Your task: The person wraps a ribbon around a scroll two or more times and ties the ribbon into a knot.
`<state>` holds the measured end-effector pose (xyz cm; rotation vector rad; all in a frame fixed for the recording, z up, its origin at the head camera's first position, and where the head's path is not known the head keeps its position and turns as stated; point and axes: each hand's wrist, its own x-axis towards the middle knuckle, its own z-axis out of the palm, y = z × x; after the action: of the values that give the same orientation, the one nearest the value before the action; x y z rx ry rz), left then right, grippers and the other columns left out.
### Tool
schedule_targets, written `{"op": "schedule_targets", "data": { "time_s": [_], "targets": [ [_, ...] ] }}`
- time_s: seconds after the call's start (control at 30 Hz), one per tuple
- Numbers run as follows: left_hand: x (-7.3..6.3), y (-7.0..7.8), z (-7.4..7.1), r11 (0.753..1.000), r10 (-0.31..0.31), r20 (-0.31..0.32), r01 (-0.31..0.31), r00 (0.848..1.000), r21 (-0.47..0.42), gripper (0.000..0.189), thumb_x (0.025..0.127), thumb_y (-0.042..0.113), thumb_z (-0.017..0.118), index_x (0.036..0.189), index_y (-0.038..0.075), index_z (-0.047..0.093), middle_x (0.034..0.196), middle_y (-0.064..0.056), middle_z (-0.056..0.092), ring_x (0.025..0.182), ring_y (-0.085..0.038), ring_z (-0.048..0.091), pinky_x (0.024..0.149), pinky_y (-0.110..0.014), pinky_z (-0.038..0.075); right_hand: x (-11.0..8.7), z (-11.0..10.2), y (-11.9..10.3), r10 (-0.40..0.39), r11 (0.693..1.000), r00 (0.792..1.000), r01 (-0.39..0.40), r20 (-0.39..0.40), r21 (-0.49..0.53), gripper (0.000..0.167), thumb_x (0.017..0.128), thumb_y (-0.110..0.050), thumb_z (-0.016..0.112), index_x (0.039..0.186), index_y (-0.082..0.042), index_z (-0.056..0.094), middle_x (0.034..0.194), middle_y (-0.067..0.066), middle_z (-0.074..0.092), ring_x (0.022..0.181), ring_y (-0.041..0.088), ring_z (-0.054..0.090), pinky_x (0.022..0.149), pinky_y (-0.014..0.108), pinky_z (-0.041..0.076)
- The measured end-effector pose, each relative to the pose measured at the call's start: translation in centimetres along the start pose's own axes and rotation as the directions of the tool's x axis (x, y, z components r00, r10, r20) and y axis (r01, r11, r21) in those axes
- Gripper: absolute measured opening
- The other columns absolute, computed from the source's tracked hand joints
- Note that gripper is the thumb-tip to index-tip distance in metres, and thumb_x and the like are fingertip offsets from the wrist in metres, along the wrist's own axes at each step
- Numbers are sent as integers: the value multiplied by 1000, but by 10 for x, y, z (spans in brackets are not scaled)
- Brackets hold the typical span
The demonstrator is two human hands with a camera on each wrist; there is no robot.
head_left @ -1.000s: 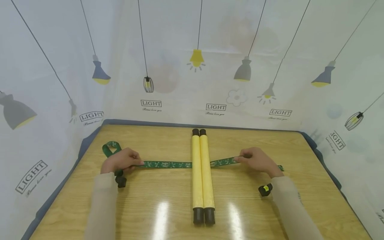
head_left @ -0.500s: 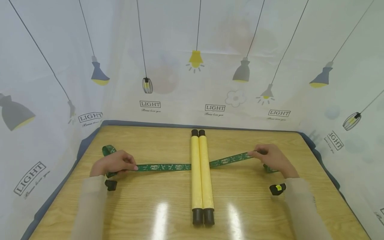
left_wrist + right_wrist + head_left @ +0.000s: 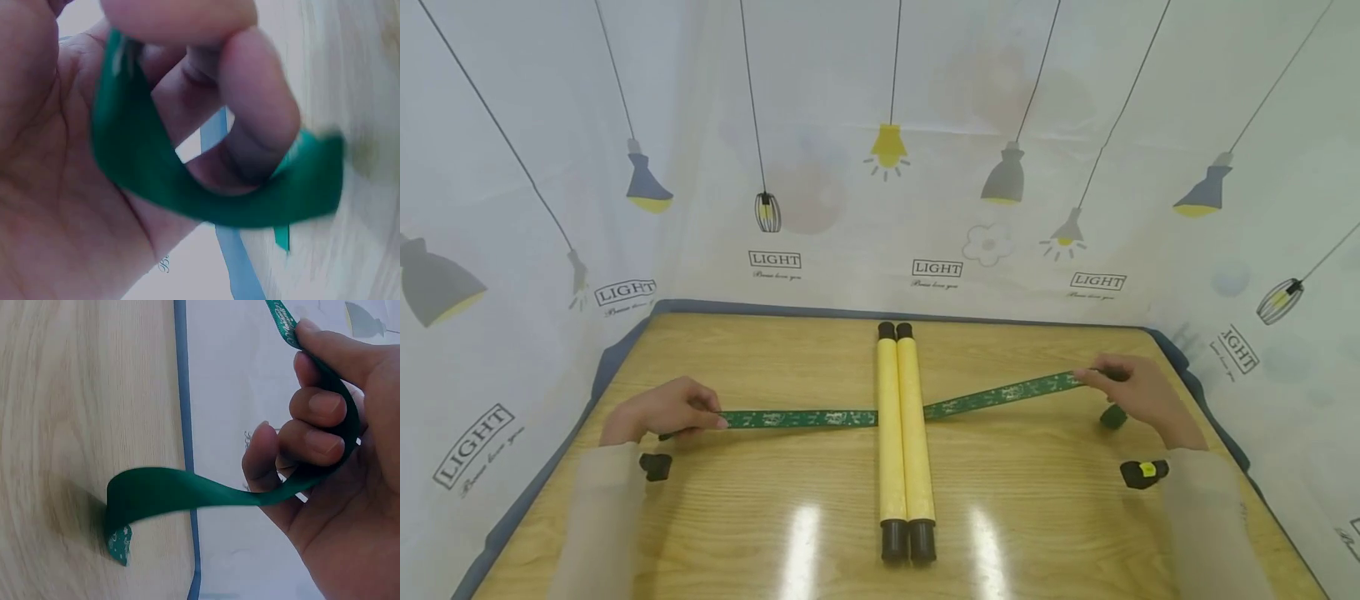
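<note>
Two yellow rods (image 3: 904,433) with black end caps lie side by side down the middle of the table. A green printed ribbon (image 3: 805,418) runs across beneath them; its stretch under the rods is hidden. My left hand (image 3: 662,407) pinches the ribbon left of the rods, and in the left wrist view the green band (image 3: 237,209) loops past the curled fingers. On the right, my right hand (image 3: 1142,396) pinches the ribbon between thumb and finger, lifted off the table. From that hand the loose tail (image 3: 169,490) crosses the palm and hangs down, its tip curled.
The wooden table (image 3: 760,492) has a blue edging (image 3: 790,311) along its back. Behind it and on both sides stands a white cloth (image 3: 850,250) printed with lamps. A black wrist device (image 3: 1144,473) is worn at each wrist.
Both hands have moved outward, left hand to the left and right hand to the right. More ribbon shows on each side, its right part sloping upward more. The rods have stayed in place.
</note>
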<state>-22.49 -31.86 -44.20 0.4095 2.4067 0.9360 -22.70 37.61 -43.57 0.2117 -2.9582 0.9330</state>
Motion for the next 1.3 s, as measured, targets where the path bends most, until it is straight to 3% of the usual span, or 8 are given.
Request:
{"op": "schedule_targets", "data": {
  "time_s": [0.23, 0.43, 0.57, 0.67, 0.9, 1.1, 1.17, 1.3],
  "targets": [
    [-5, -6, 0, 991, 68, 39, -63, 997, -118, 32, 101, 26, 67, 90, -3, 55, 61, -9, 58, 47, -17, 52, 50, -34, 47, -8, -10, 13, 39, 999, 999, -39, -6, 17, 41, 99, -55, 63, 101, -16, 74, 90, 3, 66, 74, 19, 57, 63, 30, 45],
    [-9, -18, -5, 978, 121, -9, -120, 993, -173, 37, 103, 26, 63, 85, -3, 50, 64, -9, 58, 50, -17, 51, 50, -38, 50, -14, -24, 27, 109, 994, 994, -109, 18, 2, 46, 98, -60, 61, 108, -17, 73, 100, 1, 68, 80, 20, 62, 65, 31, 49],
    [-18, -28, -10, 965, 172, -40, -176, 984, -192, 37, 106, 24, 59, 84, -4, 46, 62, -20, 53, 48, -31, 44, 48, -39, 47, -17, -32, 36, 126, 992, 992, -125, 17, -6, 48, 98, -60, 60, 111, -15, 71, 103, 2, 67, 78, 18, 62, 64, 32, 49],
    [-28, -32, -14, 967, 169, -80, -181, 982, -177, 38, 106, 23, 58, 83, -3, 44, 63, -24, 52, 50, -38, 44, 50, -39, 47, -22, -37, 41, 140, 990, 990, -140, 3, -11, 49, 98, -59, 60, 112, -12, 71, 103, 1, 67, 78, 15, 61, 64, 32, 50],
    [-58, -46, -27, 990, 40, -238, -70, 970, -119, 42, 105, 29, 60, 82, 1, 40, 68, -7, 57, 60, -24, 53, 59, -33, 47, -28, -45, 53, 186, 981, 981, -189, -49, -51, 54, 98, -59, 61, 114, -9, 71, 117, 17, 65, 88, 20, 57, 66, 35, 46],
    [-77, -61, -35, 987, -75, -327, 24, 942, -156, 43, 104, 37, 60, 85, 1, 46, 73, -3, 58, 70, -24, 59, 69, -32, 53, -33, -54, 62, 194, 976, 978, -200, -74, -84, 62, 95, -61, 64, 119, -4, 68, 137, 33, 56, 116, 49, 53, 79, 57, 49],
    [-80, -66, -36, 981, -110, -349, 45, 931, -188, 45, 105, 39, 59, 83, 2, 47, 72, -2, 56, 70, -25, 61, 70, -35, 55, -34, -56, 64, 177, 977, 981, -186, -85, -105, 60, 96, -58, 65, 118, -3, 68, 135, 34, 57, 114, 51, 55, 79, 58, 48],
    [-83, -74, -37, 975, -185, -414, 112, 891, -194, 48, 103, 47, 59, 77, 8, 47, 64, 4, 48, 64, -24, 54, 64, -34, 51, -35, -59, 68, 160, 970, 981, -177, -107, -168, 54, 95, -56, 68, 109, -4, 71, 117, 30, 67, 95, 42, 62, 69, 47, 49]
  ]
}}
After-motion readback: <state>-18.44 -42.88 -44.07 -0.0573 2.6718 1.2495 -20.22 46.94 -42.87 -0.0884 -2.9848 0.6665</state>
